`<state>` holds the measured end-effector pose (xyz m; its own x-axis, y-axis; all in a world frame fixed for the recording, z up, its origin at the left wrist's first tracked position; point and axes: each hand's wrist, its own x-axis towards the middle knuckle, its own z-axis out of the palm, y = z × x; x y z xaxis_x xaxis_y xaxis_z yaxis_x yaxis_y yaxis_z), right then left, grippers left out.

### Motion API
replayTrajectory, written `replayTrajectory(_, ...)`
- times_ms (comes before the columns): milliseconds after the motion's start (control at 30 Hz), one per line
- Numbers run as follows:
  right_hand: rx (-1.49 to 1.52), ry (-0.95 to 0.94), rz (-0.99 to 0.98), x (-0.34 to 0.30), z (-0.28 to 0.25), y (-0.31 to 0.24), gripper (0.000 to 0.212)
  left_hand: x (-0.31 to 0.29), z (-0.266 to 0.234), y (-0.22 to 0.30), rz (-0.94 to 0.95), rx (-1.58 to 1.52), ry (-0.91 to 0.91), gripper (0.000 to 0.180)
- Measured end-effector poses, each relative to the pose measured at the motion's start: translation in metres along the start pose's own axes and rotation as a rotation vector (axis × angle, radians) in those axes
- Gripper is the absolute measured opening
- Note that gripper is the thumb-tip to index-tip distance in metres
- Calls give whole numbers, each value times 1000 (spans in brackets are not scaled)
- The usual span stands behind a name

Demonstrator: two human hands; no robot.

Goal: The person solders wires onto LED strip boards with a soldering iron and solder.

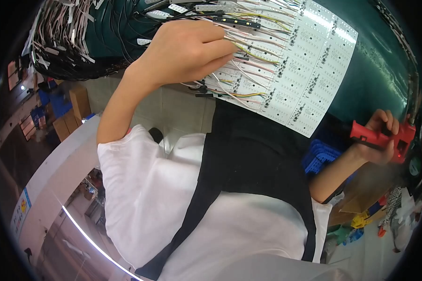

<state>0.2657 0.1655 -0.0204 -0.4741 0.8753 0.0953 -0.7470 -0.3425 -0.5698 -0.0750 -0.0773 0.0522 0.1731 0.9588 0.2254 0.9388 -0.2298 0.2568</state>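
My left hand point(185, 49) presses down on a large white circuit panel point(309, 61) that lies on a dark green table point(380, 70). Its fingers rest among thin coloured wires point(248, 51) running across the panel's left part. Over at the right edge, my right hand point(382, 136) grips a red hand-held tool point(398, 140) with a black part, held away from the panel. The panel's near edge hangs over my lap, above my black apron point(253, 159).
A thick bundle of pink and white wires point(61, 42) is heaped on the table at the upper left. A blue crate point(321, 157) sits below the table at the right. Cardboard boxes point(77, 105) stand on the floor at the left.
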Motion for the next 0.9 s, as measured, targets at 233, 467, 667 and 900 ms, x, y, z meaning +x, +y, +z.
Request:
replayTrajectory(233,32,-13,22,0,1,0,47,-9,0,11,-75,-40,-83,14)
replayTrajectory(467,37,-16,9,0,1,-1,39,-10,2,17,-221,-46,-144,15)
replayTrajectory(667,41,-36,5,1,-3,1,44,-7,7,19,-202,-11,-187,17)
replayTrajectory(900,49,-52,5,1,-4,-1,46,-8,14,22,-148,41,-79,14)
